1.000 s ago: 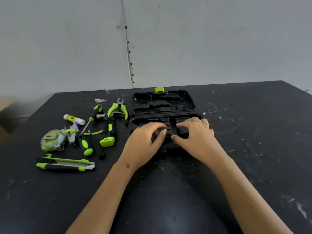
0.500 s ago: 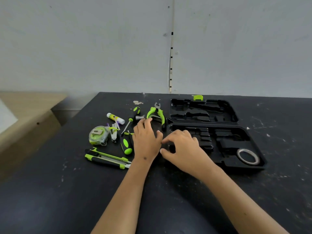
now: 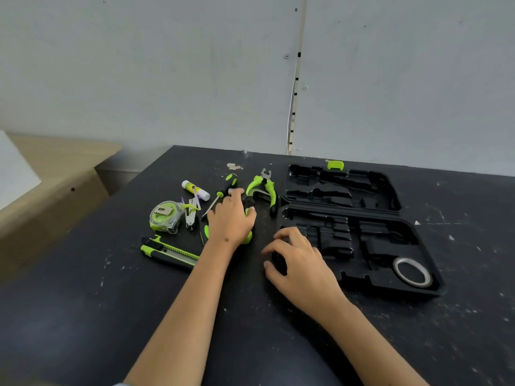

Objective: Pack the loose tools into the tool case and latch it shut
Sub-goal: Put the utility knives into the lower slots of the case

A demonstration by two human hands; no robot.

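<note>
The black tool case (image 3: 430, 263) lies open on the right of the table, its moulded lid (image 3: 345, 185) folded back, with a roll of clear tape (image 3: 412, 272) in the front right recess. My right hand (image 3: 299, 263) grips the case's front left corner. My left hand (image 3: 230, 218) lies palm down, fingers spread, over the black and green hammer handle (image 3: 248, 237). Around it lie green pliers (image 3: 263, 185), a screwdriver (image 3: 231, 179), a tape measure (image 3: 165, 217), a utility knife (image 3: 170, 250) and a glue stick (image 3: 195, 190).
The black table (image 3: 278, 344) is speckled with white marks and meets a grey wall at the back. A green latch (image 3: 335, 164) sticks up from the lid's far edge. A wooden bench (image 3: 55, 188) stands lower, beyond the table's left edge.
My left hand left the case and moved left onto the loose tools, settling over the hammer. My right hand slid to the case's front left corner. The view swung left.
</note>
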